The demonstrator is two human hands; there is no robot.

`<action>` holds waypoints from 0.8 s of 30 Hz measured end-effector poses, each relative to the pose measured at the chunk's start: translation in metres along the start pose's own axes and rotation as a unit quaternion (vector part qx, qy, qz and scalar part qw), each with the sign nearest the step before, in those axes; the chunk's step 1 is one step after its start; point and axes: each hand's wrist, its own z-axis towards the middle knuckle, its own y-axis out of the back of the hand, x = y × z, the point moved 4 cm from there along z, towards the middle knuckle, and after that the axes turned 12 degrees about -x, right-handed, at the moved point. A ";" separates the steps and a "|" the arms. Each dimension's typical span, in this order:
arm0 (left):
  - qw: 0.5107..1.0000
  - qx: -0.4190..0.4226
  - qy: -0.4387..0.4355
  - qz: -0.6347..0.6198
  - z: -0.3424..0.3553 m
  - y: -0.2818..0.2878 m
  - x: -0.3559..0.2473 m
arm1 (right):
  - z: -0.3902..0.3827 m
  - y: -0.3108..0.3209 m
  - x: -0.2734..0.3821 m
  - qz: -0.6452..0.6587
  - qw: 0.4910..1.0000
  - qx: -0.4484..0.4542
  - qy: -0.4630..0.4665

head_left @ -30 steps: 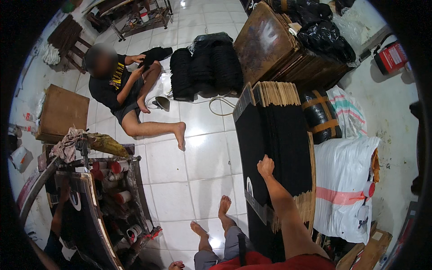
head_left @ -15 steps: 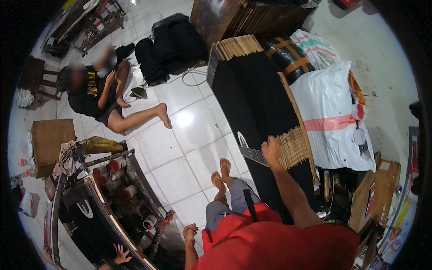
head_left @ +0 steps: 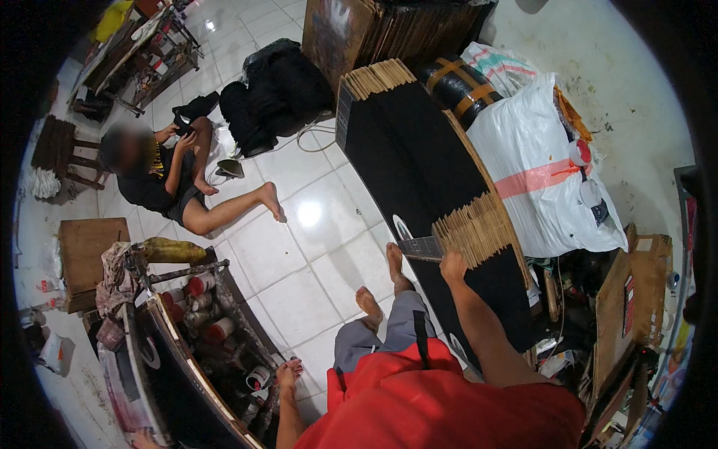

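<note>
A long, fanned row of thin brown boards (head_left: 471, 233) covered with black cloth (head_left: 407, 142) stretches away on my right. My right hand (head_left: 452, 266) is closed at the near corner of the boards, beside a dark grey printed strip (head_left: 420, 248). The fingertips are partly hidden there, but they appear to grip a board's edge. My left hand (head_left: 289, 373) hangs low by my left side, fingers loosely apart, with nothing in it. Nearest to it is a rack of paint-stained jars (head_left: 258, 376).
A seated person (head_left: 161, 168) holds a dark object at the left. Black bundles (head_left: 277, 93) lie on the tiled floor (head_left: 299, 295). White sacks (head_left: 550, 179) stand behind the boards. At lower left, another person's hand (head_left: 144, 440) touches a pale-edged frame (head_left: 134, 382) over a black-topped table (head_left: 183, 400).
My right hand has moved from the top of the boards to their near corner. My left hand has shifted left, and my feet are farther apart. The pale-edged frame at lower left has come into view.
</note>
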 end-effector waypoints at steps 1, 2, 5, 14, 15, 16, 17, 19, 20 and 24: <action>1.000 0.008 -0.012 -0.018 -0.001 0.000 0.000 | 0.001 -0.004 -0.001 0.011 1.000 0.003 -0.004; 1.000 0.010 -0.015 -0.024 -0.001 0.001 0.000 | 0.003 -0.006 -0.001 0.022 1.000 -0.009 -0.006; 1.000 -0.008 -0.012 -0.003 -0.001 0.004 0.000 | 0.006 -0.013 -0.005 0.023 1.000 -0.006 -0.014; 0.997 0.001 -0.073 -0.020 0.022 0.019 -0.043 | 0.017 -0.029 -0.011 -0.009 0.997 0.064 -0.029; 0.996 -0.002 -0.083 -0.033 0.022 0.022 -0.047 | 0.017 -0.028 -0.011 -0.010 0.998 0.046 -0.032; 0.994 -0.008 -0.098 -0.040 0.021 0.024 -0.051 | 0.016 -0.028 -0.009 -0.005 0.999 0.042 -0.025; 0.994 -0.031 -0.108 -0.019 0.022 0.027 -0.053 | 0.016 -0.026 -0.008 -0.001 0.999 0.027 -0.018; 0.996 -0.025 -0.085 -0.026 0.022 0.029 -0.048 | 0.017 -0.025 -0.007 -0.002 0.999 0.034 -0.008; 0.996 -0.026 -0.081 -0.019 0.023 0.030 -0.044 | 0.017 -0.025 -0.006 -0.007 0.998 0.055 -0.003; 0.996 -0.002 -0.053 -0.072 0.031 0.040 0.001 | 0.016 -0.023 -0.005 -0.018 0.996 0.083 -0.016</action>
